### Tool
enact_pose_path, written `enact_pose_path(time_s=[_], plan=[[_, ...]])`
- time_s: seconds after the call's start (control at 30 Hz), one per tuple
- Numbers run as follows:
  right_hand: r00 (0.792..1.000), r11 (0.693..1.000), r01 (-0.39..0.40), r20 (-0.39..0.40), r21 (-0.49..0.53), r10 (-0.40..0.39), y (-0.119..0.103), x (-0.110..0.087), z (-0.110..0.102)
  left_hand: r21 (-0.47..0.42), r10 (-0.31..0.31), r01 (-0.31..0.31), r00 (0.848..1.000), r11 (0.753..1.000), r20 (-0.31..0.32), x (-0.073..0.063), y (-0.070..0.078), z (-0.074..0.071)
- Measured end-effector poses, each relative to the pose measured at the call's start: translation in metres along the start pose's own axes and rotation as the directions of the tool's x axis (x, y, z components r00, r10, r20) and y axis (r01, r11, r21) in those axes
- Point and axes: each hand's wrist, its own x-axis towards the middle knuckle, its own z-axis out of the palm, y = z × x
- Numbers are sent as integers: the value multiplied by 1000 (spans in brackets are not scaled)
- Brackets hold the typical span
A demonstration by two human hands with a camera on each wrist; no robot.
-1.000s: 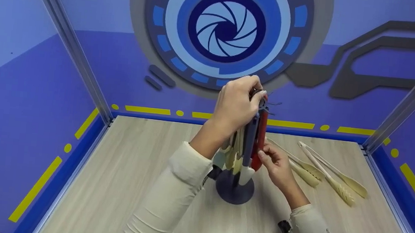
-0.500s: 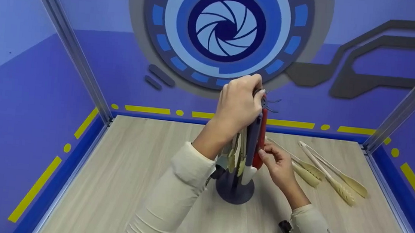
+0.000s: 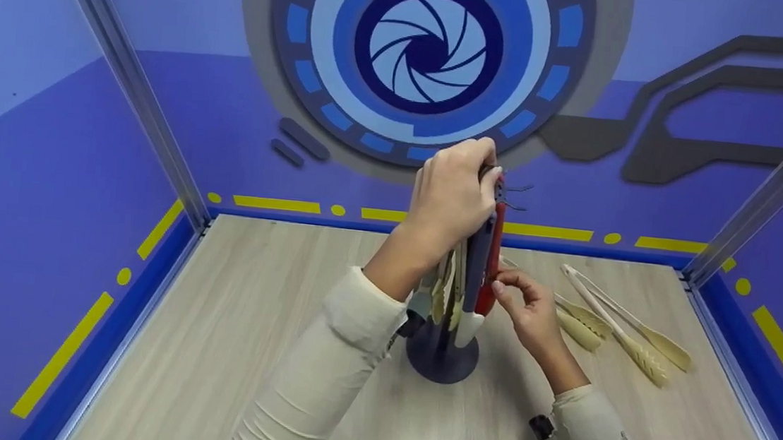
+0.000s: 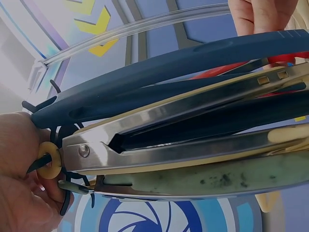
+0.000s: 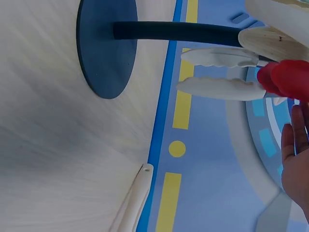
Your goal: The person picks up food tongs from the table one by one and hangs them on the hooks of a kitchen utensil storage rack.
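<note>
A dark utensil stand (image 3: pixel 441 367) with a round base holds several hanging utensils. At its top, my left hand (image 3: pixel 452 190) grips the hub, fingers curled over it near the thin hooks. In the left wrist view, dark blue tongs (image 4: pixel 145 82), metal tongs (image 4: pixel 91 147) with a yellow ring, and a marbled green handle (image 4: pixel 217 176) hang beside that hand. Red tongs (image 3: pixel 487 296) hang on the stand's right side. My right hand (image 3: pixel 532 314) is at their lower end, thumb and index fingertips right at the red edge. Its fingers look fairly straight in the right wrist view.
Pale yellow tongs (image 3: pixel 627 326) with slotted ends lie on the right of the wooden table (image 3: pixel 224 347). A second pale pair (image 3: pixel 577 328) lies beside them, partly behind the right hand. Panels with metal posts (image 3: pixel 127 83) enclose the table.
The left hand and the stand's top have moved slightly right, and the hooks have turned a little. The right hand has shifted slightly right at the red tongs' lower end.
</note>
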Motion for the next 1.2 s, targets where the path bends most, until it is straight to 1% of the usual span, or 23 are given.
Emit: enact_pose_path(time_s=[0.1, 0.2, 0.33, 0.4, 0.47, 0.53, 0.6, 0.67, 0.73, 0.87, 0.97, 1.1, 1.13, 1.2], plan=[[999, 1000, -12, -30, -12, 12, 0, 0, -6, -4, 6, -6, 1000, 1000, 4, 0, -1, 0], [996, 999, -28, -86, -27, 26, 0, 3, -13, -8, 12, -12, 1000, 1000, 2, 0, -1, 0], [984, 990, -64, -173, -126, 42, 7, 8, -25, 2, 15, -15, 1000, 1000, -8, 0, -1, 1], [976, 975, -105, -210, -197, 63, 13, 9, -32, 8, 13, -13, 1000, 1000, -11, -1, -1, 1], [964, 954, -163, -244, -252, 100, 21, 10, -38, 6, 12, -12, 1000, 1000, -10, -1, -1, 1], [949, 927, -231, -278, -296, 148, 30, 10, -43, -1, 10, -10, 1000, 1000, -8, 0, -1, 1], [931, 893, -304, -301, -333, 205, 39, 9, -47, -2, 7, -7, 1000, 1000, -8, -1, -1, 1], [920, 858, -356, -302, -370, 251, 49, 8, -52, -3, 5, -5, 1000, 1000, -10, 0, -1, 0], [916, 822, -385, -283, -420, 285, 58, 7, -56, -2, 6, -6, 1000, 1000, -15, 0, -1, 1], [923, 755, -384, -209, -531, 323, 73, 6, -66, -12, 6, -6, 1000, 1000, -14, 1, -2, 0], [929, 702, -355, -147, -617, 340, 84, 7, -73, -16, 2, -2, 1000, 1000, -8, 1, -2, 0], [921, 623, -323, -83, -712, 381, 98, 11, -79, -7, 1, -1, 1000, 1000, -6, 1, -2, 0], [915, 606, -318, -70, -729, 396, 101, 12, -81, -4, 0, 0, 1000, 1000, -7, 1, -1, 0], [896, 576, -323, -45, -751, 443, 107, 13, -83, 0, -1, 1, 1000, 1000, -6, 1, -1, 1]])
